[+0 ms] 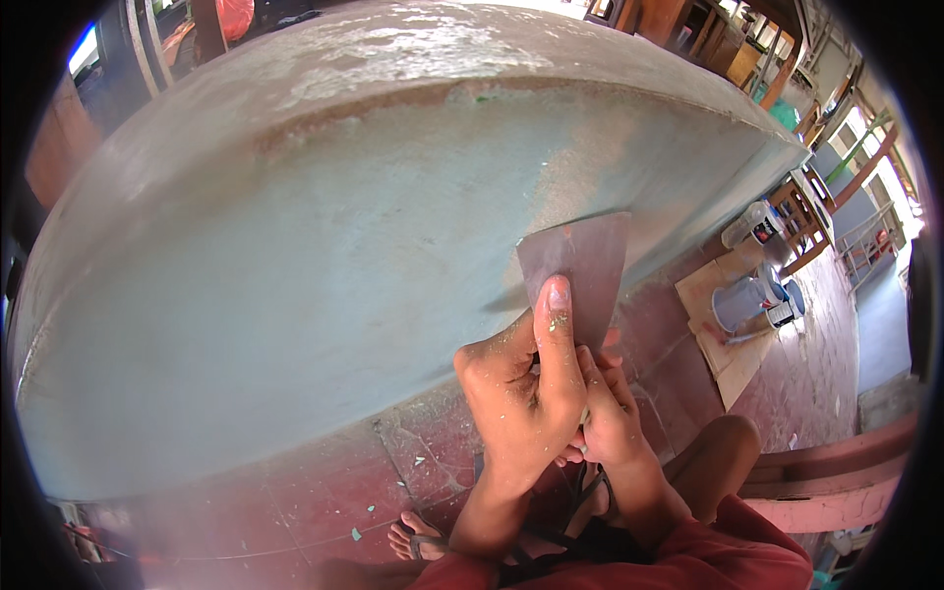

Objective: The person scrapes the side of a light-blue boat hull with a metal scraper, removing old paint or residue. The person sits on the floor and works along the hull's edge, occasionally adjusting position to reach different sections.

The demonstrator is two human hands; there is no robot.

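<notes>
Both my hands are closed on a putty knife with a wide, flat grey metal blade. My left hand grips it low on the blade, the thumb lying straight up along the blade's face. Just beside it, my right hand is wrapped round the handle, which is mostly hidden by the fingers. The blade's top edge is at the pale blue painted wall; whether it touches cannot be made out. Above the blade runs a bare, sandy-brown strip where the blue paint is gone. Small paint flecks cling to my left hand.
The low wall has a worn, patchy top. Paint chips lie on the red tiled floor near my sandalled foot. To the right, paint pails stand on flattened cardboard, near a wooden stool. A pink ledge is close by.
</notes>
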